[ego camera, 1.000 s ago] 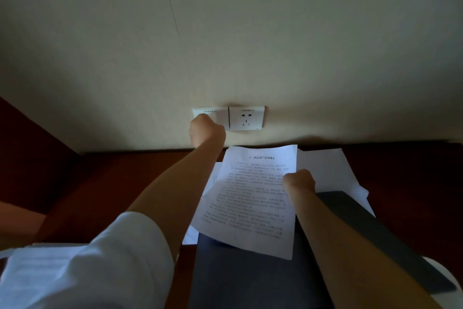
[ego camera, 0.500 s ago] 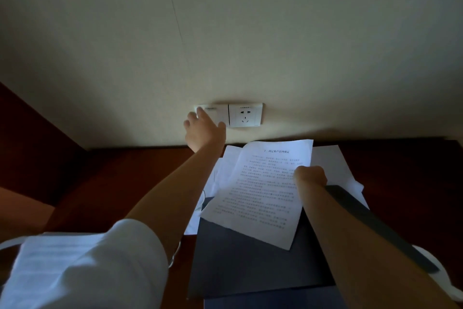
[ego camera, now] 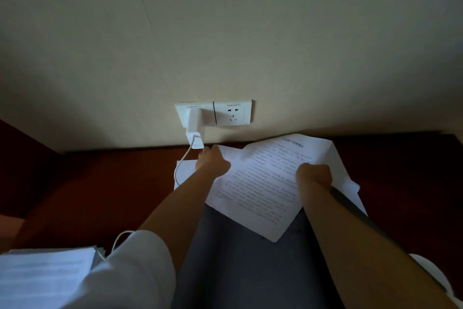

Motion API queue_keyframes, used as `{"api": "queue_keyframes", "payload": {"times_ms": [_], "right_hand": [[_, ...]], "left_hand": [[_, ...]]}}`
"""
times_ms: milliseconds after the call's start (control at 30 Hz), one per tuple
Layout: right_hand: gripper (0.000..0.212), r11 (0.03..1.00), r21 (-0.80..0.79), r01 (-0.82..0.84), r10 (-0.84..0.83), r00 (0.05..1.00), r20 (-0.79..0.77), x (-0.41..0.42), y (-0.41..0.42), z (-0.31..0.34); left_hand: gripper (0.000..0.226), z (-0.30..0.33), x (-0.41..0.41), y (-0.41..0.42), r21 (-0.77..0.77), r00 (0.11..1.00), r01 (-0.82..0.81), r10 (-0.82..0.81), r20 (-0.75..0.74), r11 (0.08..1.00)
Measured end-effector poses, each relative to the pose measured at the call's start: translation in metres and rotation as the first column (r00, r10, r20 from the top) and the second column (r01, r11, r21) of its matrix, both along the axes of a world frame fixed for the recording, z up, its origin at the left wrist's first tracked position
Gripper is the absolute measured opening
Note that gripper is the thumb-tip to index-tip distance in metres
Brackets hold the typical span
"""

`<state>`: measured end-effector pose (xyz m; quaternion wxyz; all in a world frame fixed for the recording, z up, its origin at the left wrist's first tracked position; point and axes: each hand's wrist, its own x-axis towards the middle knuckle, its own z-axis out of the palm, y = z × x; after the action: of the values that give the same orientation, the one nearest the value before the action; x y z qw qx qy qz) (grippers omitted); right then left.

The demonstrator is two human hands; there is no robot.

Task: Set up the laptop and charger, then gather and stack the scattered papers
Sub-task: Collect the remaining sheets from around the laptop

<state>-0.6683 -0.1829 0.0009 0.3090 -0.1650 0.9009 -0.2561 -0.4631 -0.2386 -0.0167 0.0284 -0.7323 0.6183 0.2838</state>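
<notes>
while the dark red-brown wooden desk (ego camera: 105, 183) carries everything, the biggest of the task's things is the closed dark grey slab of a laptop (ego camera: 250, 266), flat in the near middle — stiff and likely the heaviest item, best taken by its two side edges, not by the lid alone. on its far end lies a white printed sheet of paper (ego camera: 258, 191), with more loose white sheets (ego camera: 343, 171) spread under and behind it toward the wall; at the near left sits a stack of white papers (ego camera: 42, 273). paper is light, floppy and slides easily on the smooth lid, so i judge it wants a pinch at an edge or corner, with the sheets squared against the desk.

the small white block charger (ego camera: 194, 126) is plugged into the left half of the white double wall socket (ego camera: 213, 113), its thin white cable (ego camera: 181, 166) drooping down to the desk — limp, easy to snag.

the right hand (ego camera: 314, 176) is a curled fist gripping the printed sheet's right edge. the left hand (ego camera: 213, 162) sits just below the charger, fingers bent over the sheets' far edge; whether it pinches any i cannot tell.
</notes>
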Motion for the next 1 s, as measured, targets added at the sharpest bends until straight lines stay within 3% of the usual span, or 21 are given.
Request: {"api": "queue_keyframes", "payload": {"times_ms": [100,200,300,400,500,600,700,833,1000], "right_hand": [[0.034,0.997,0.023,-0.075,0.076,0.997,-0.010,0.001,-0.003,-0.008],[0.032,0.993,0.032,-0.110,0.112,0.992,-0.062,0.001,-0.002,-0.012],[0.032,0.991,0.057,-0.119,0.125,0.985,-0.116,-0.003,0.000,-0.014],[0.032,0.997,0.032,-0.076,0.080,0.983,-0.166,-0.009,0.005,-0.013],[0.036,1.000,0.004,0.009,-0.007,0.971,-0.240,-0.017,0.007,-0.009],[0.041,0.998,0.065,0.004,0.016,0.951,-0.309,-0.026,0.006,-0.003],[0.037,0.991,0.099,-0.088,0.112,0.959,-0.260,-0.024,0.008,-0.004],[0.027,0.974,0.136,-0.183,0.206,0.962,-0.178,-0.020,0.010,-0.009],[0.020,0.979,0.087,-0.185,0.195,0.973,-0.125,-0.022,0.015,-0.005]], "left_hand": [[0.096,-0.009,-0.002,-0.010,0.007,1.000,-0.016,0.016,-0.005,1.000],[0.103,-0.014,-0.005,-0.016,0.084,0.994,-0.056,0.064,-0.087,0.995],[0.081,-0.019,-0.011,-0.016,0.126,0.995,-0.024,0.036,-0.095,0.992],[0.080,-0.019,-0.014,-0.011,0.059,0.998,0.028,-0.031,0.052,0.998],[0.068,-0.022,-0.008,-0.011,-0.061,0.995,0.087,-0.084,0.051,0.994],[0.072,-0.016,-0.005,-0.010,-0.051,0.992,0.109,-0.106,0.071,0.993],[0.073,-0.007,-0.009,-0.009,0.021,0.986,0.132,-0.133,0.104,0.991],[0.042,-0.003,-0.016,-0.006,0.077,0.971,0.162,-0.173,0.166,0.984],[0.014,0.004,-0.022,0.003,-0.049,0.954,0.231,-0.217,0.208,0.972]]}}
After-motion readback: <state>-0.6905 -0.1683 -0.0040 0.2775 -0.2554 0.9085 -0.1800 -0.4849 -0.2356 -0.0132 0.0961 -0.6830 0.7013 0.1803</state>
